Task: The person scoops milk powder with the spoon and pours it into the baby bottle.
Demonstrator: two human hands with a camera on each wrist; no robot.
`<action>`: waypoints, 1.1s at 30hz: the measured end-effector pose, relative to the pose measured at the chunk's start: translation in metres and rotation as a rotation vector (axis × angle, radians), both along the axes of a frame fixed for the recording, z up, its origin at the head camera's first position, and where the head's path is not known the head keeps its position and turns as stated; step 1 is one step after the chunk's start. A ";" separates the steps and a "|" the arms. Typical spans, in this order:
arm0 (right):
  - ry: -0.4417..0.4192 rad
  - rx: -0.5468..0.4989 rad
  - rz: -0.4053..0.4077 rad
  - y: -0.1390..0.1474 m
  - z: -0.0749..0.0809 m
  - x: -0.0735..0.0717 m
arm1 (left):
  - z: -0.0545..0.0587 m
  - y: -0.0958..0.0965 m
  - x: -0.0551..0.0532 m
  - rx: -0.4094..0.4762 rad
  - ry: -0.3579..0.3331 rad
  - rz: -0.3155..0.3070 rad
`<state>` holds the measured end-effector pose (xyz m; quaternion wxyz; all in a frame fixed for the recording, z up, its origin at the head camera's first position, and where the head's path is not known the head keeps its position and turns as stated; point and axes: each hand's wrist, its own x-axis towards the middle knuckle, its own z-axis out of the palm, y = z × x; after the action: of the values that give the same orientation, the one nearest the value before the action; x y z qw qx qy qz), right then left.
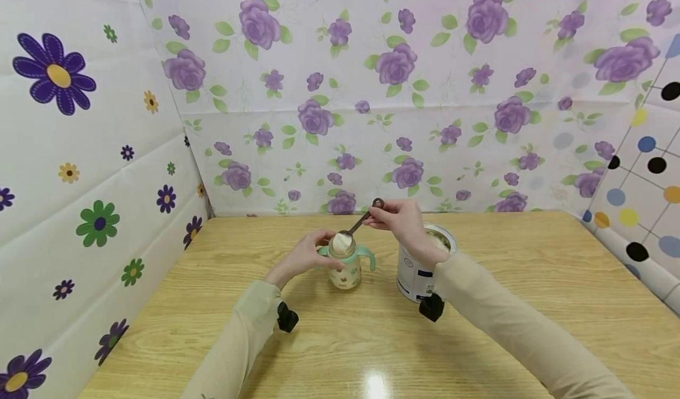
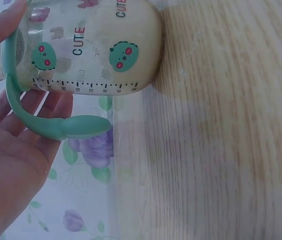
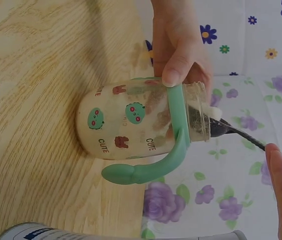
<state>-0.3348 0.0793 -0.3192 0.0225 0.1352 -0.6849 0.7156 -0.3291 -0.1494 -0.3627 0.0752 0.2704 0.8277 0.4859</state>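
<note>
A clear baby bottle (image 1: pixel 344 276) with a green two-handled collar stands upright on the table, its mouth uncovered. Pale contents show in its lower part in the left wrist view. My left hand (image 1: pixel 310 252) grips the bottle near its collar, thumb on the near side. With its fingertips my right hand (image 1: pixel 399 222) pinches the end of a dark spoon (image 3: pixel 248 137). The spoon's bowl lies at the bottle's mouth, tilted down into it, with white powder (image 1: pixel 342 241) heaped there. Beneath my right wrist is an open can (image 1: pixel 411 275), partly hidden by the arm.
The wooden table (image 1: pixel 350 352) runs up to a flowered cloth (image 1: pixel 361 92) at the back. Patterned cloth also hangs at the left and right sides. Inside the can, pale contents show below its metal rim.
</note>
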 end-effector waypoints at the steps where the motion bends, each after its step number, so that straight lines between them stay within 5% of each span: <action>1: 0.004 0.005 0.011 0.000 0.000 0.001 | 0.003 0.000 0.003 0.001 0.000 -0.001; 8: 0.018 0.017 0.089 0.002 -0.002 0.001 | 0.001 0.000 0.000 0.013 -0.020 0.000; 17: 0.057 0.056 0.189 0.008 -0.005 0.000 | -0.023 -0.003 -0.019 0.015 -0.018 0.027; 28: 0.279 0.171 0.329 0.019 -0.013 -0.001 | -0.022 -0.004 -0.018 -0.001 -0.029 0.031; 33: 0.360 0.191 0.372 0.022 -0.014 -0.001 | -0.012 -0.003 -0.012 0.013 -0.043 0.010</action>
<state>-0.3357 0.1014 -0.3335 -0.0007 0.3851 -0.6977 0.6040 -0.3411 -0.1525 -0.3750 0.0887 0.2565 0.8241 0.4972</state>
